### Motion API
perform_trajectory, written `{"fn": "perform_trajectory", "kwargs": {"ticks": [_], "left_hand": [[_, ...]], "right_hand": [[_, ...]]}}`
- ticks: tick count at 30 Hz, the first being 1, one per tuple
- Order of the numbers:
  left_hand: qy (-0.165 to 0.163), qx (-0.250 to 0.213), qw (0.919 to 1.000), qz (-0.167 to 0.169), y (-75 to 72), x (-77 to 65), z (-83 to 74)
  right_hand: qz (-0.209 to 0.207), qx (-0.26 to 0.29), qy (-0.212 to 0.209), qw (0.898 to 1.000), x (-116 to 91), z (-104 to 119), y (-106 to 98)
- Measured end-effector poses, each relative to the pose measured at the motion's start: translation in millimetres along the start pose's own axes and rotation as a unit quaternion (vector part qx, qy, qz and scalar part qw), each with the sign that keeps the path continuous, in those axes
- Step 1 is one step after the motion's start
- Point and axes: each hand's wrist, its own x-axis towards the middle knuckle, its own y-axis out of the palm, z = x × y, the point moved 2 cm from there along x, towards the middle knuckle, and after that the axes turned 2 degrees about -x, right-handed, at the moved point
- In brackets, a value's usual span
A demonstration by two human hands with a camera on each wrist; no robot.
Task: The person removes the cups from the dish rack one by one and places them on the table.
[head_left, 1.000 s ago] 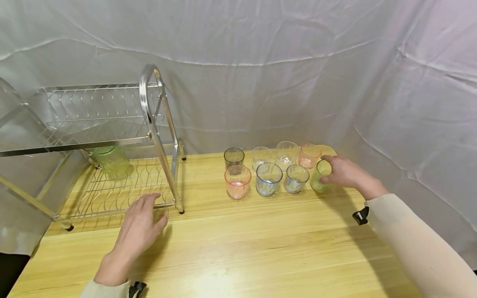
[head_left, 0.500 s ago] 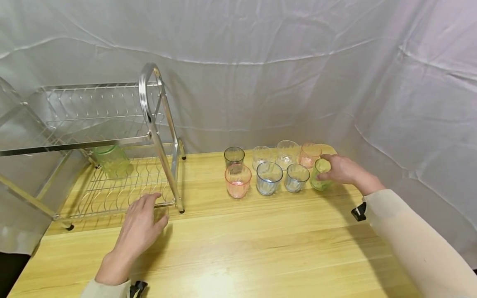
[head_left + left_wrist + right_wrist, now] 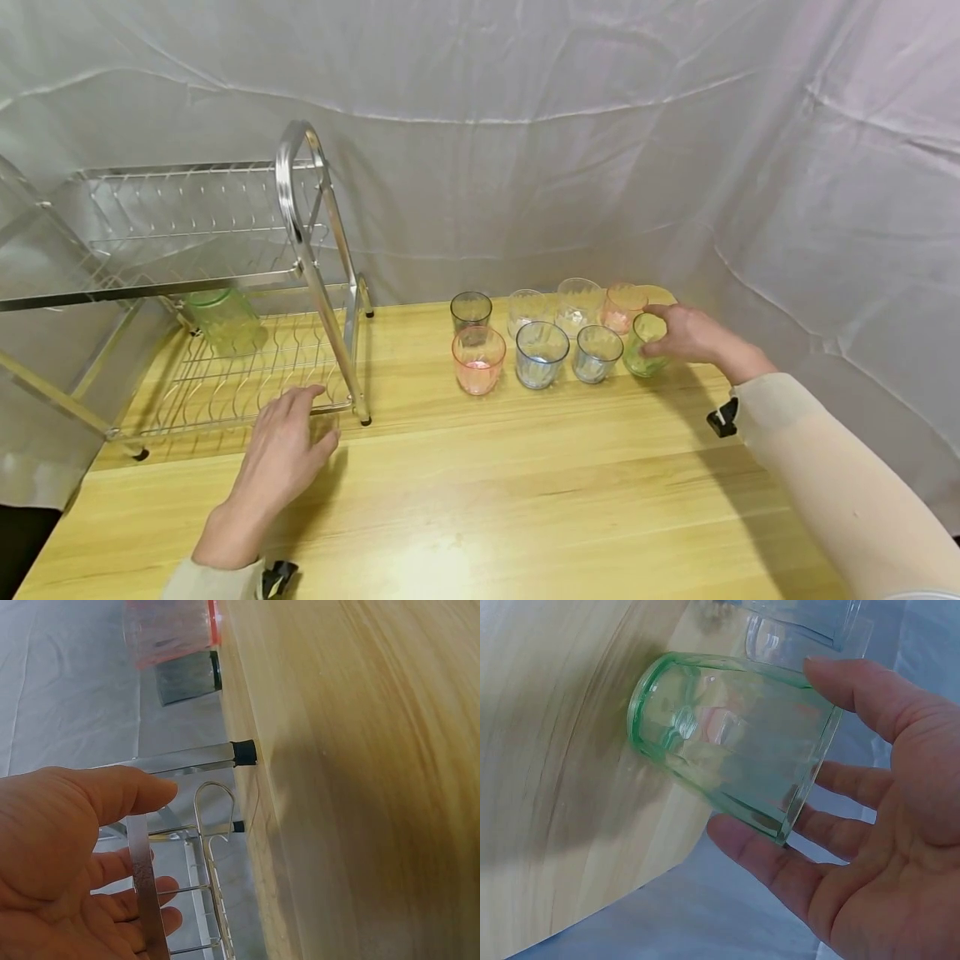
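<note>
My right hand (image 3: 690, 337) holds a green glass (image 3: 643, 350) near its rim, thumb on one side and fingers on the other. In the right wrist view the green glass (image 3: 720, 742) leans slightly, its base close to the tabletop. A small blue-rimmed glass (image 3: 597, 354) and an orange glass (image 3: 624, 308) stand beside it. My left hand (image 3: 277, 458) hovers at the front edge of the metal dish rack (image 3: 318, 287), fingers loosely bent. In the left wrist view a flat rail (image 3: 146, 892) crosses before the left fingers; contact cannot be told.
Another green glass (image 3: 225, 325) sits on the rack's lower tier. A red-rimmed glass (image 3: 478, 362), a larger blue-rimmed glass (image 3: 542, 357), a dark glass (image 3: 471, 310) and two clear glasses stand on the wooden table (image 3: 480, 483). Grey cloth (image 3: 480, 183) hangs behind.
The green glass at my right hand has tipped slightly, its rim shifting left and its base right, as the fingers settled around it. My left hand stays in place.
</note>
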Motion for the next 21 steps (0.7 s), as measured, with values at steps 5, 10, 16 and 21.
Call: {"fn": "perform_trajectory", "kwargs": {"ticks": [5, 10, 16, 21], "left_hand": [[0.000, -0.001, 1.0000, 0.000, -0.8, 0.4, -0.5], [0.001, -0.001, 1.0000, -0.001, -0.7, 0.2, -0.5], [0.004, 0.000, 1.0000, -0.005, -0.9, -0.1, -0.1], [-0.005, -0.003, 1.0000, 0.007, -1.4, -0.2, -0.5]], "right_hand": [[0.008, 0.005, -0.001, 1.000, -0.8, -0.2, -2.2], [0.010, 0.007, -0.004, 1.000, -1.6, 0.5, -3.6], [0.007, 0.007, -0.004, 1.000, -0.9, -0.5, -3.1], [0.012, 0.009, -0.001, 1.000, -1.8, -1.5, -3.1]]}}
